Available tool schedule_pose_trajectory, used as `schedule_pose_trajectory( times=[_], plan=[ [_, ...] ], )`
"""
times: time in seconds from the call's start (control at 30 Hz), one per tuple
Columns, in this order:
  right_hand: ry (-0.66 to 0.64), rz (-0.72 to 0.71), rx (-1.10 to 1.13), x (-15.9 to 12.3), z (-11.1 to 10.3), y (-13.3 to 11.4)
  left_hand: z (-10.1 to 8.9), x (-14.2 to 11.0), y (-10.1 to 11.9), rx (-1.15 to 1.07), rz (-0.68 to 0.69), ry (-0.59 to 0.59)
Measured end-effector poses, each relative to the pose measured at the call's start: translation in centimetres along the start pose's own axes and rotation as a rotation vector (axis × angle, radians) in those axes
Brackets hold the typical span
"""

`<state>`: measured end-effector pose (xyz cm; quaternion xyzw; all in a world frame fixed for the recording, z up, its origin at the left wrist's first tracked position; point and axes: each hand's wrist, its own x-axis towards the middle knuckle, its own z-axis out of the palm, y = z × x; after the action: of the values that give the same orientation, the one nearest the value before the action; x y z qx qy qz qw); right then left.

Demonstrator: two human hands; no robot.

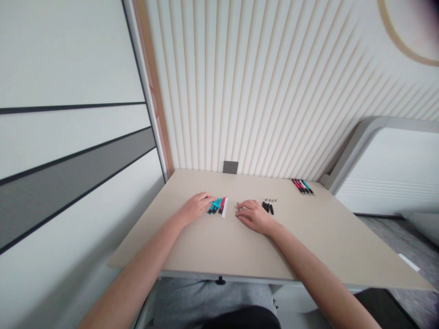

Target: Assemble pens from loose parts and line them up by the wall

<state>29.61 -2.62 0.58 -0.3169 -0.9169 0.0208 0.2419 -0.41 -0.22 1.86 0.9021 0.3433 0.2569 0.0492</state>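
Note:
My left hand (198,208) is on the left side of the table, its thumb and fingers closed at one end of a teal pen barrel (216,205). That barrel lies slantwise over a row of other teal barrels with dark ends. Beside them are a red barrel (222,204) and a white barrel (225,208). My right hand (253,215) rests palm down with its fingers stretched and apart, close to small dark pieces (238,209) partly hidden by the fingertips. Just right of it lie several black pen grips (268,208), with small metal pen tips (270,200) behind them.
Several whole pens (302,187) in red, white and teal lie in a row at the table's back right. A dark wall socket (230,167) sits above the rear edge of the beige table (212,253). A white cabinet (68,205) stands at left, a bed headboard (387,155) at right.

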Motion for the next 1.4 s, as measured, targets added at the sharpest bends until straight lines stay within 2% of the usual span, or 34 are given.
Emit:
schedule_pose_trajectory(
  times=[0.4,0.7,0.93,1.07,1.4],
  plan=[
    [0.033,0.027,-0.044,0.2,0.3,-0.1,0.4,-0.2,-0.7,0.098,0.002,0.098],
    [0.051,0.054,-0.058,0.2,0.3,0.1,0.3,0.0,-0.7,0.063,0.008,0.108],
    [0.123,0.303,-0.147,-0.3,-0.2,1.6,0.5,-0.1,-1.1,0.077,0.002,0.117],
    [0.099,0.41,-0.199,-0.9,-0.3,2.6,0.4,-0.1,-1.1,0.076,-0.006,0.123],
    [0.014,0.459,-0.264,-0.7,-0.1,2.1,0.5,-0.1,-0.7,0.08,-0.016,0.076]
  ],
)
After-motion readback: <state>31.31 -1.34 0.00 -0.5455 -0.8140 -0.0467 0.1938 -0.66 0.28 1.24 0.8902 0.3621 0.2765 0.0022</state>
